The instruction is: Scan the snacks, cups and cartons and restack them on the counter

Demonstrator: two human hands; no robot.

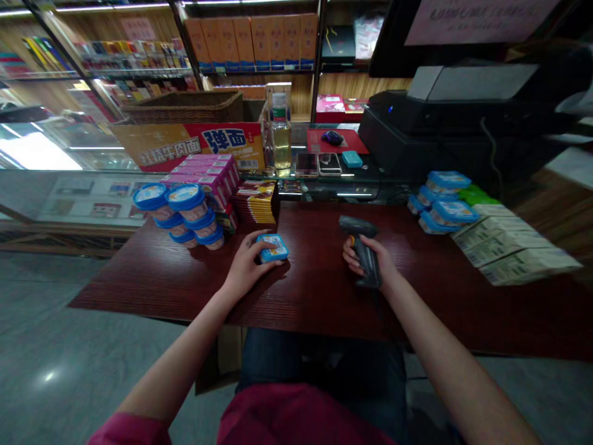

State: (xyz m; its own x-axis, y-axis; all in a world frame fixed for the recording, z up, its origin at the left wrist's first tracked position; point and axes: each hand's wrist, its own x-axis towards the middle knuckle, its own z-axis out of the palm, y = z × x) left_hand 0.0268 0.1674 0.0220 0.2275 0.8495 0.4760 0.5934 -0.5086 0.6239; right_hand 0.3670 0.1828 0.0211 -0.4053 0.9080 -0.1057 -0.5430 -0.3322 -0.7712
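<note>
My left hand [250, 259] is closed around a small blue-lidded tub [273, 248] on the dark red wooden table [315, 290]. In my right hand [370, 256] is a dark barcode scanner [367, 250], gripped by its handle, its head pointing left. Just beyond my left hand stand stacked round tubs with blue lids [188, 207]. Beside them are a stack of yellow-and-brown packets [257, 203] and several pink boxes [215, 173]. More blue-lidded rectangular tubs [447, 207] are piled to the right of the scanner.
Rows of pale boxes [509, 241] lie at the right. Behind the table are a glass counter, a bottle of yellowish liquid [281, 139], two phones [328, 164], a red-and-orange carton [194, 145] and a wicker basket [185, 106]. Black equipment [417, 139] stands at the back right.
</note>
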